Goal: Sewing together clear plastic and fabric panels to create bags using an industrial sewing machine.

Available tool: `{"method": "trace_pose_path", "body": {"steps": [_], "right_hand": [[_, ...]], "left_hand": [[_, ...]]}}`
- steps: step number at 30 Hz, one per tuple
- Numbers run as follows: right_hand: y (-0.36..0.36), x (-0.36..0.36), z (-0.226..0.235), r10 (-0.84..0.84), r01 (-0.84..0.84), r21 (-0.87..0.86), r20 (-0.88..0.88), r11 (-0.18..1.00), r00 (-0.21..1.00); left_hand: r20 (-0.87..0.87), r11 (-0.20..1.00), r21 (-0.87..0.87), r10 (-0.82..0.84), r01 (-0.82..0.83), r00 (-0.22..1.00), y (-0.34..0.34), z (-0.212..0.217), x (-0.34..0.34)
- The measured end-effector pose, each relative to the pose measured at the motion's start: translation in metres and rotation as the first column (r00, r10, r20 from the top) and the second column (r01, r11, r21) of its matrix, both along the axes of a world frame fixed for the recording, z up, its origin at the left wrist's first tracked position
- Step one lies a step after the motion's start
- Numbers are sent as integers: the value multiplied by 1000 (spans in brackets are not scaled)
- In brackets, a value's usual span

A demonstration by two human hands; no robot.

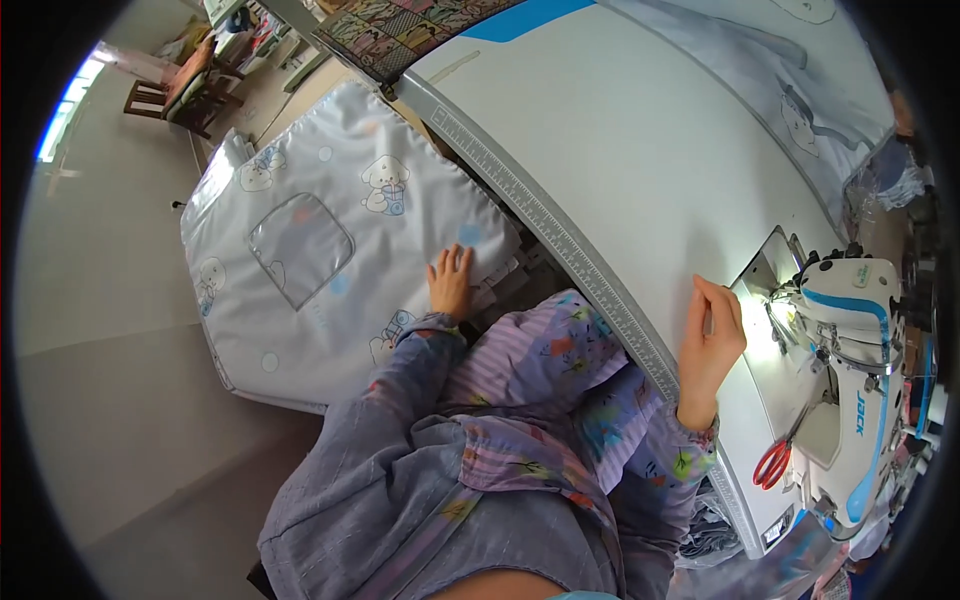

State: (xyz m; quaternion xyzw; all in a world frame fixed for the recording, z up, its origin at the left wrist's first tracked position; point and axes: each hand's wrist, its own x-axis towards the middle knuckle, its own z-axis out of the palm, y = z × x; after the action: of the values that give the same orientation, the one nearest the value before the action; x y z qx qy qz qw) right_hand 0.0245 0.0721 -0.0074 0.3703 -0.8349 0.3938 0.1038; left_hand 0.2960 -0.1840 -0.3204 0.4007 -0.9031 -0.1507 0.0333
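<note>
At my left a white fabric cover (350, 235) printed with cartoon puppies and pale dots is spread out, with a rounded clear window (302, 250) sewn into it. My left hand (451, 285) lies on its near right edge, fingers apart, gripping nothing. Over the sewing table (600, 150), close to its ruler edge, is my right hand (712, 345). Its thumb and fingers curve together at the tips, and I see nothing between them. Just right of it stands a white and blue sewing machine (850, 370), its lamp lighting the needle area.
Red-handled scissors (772, 464) lie beside the machine's base. More white printed fabric (800, 100) covers the table's far right side. A patterned cloth (410, 35) sits at the table's far left corner. Beyond the cover are a wooden chair (190, 88) and a pale wall (110, 300).
</note>
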Motion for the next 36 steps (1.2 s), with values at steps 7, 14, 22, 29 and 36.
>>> {"method": "trace_pose_path", "body": {"steps": [7,14,22,29,36], "right_hand": [[5,0,-3,39,-39,24,-19,999,999],[-48,55,22,338,-302,-154,352,941,873],[-88,77,-17,735,-639,-385,487,666,473],[-34,54,11,686,134,-769,623,625,376],[-14,60,22,637,-366,-582,769,726,41]], "left_hand": [[-385,724,344,689,-597,614,-138,126,155],[-835,785,548,535,288,128,-136,401,73],[-513,-514,431,536,742,670,6,476,-230],[-715,-13,632,378,775,589,75,514,-353],[-741,563,478,-153,674,654,38,469,-415]]}}
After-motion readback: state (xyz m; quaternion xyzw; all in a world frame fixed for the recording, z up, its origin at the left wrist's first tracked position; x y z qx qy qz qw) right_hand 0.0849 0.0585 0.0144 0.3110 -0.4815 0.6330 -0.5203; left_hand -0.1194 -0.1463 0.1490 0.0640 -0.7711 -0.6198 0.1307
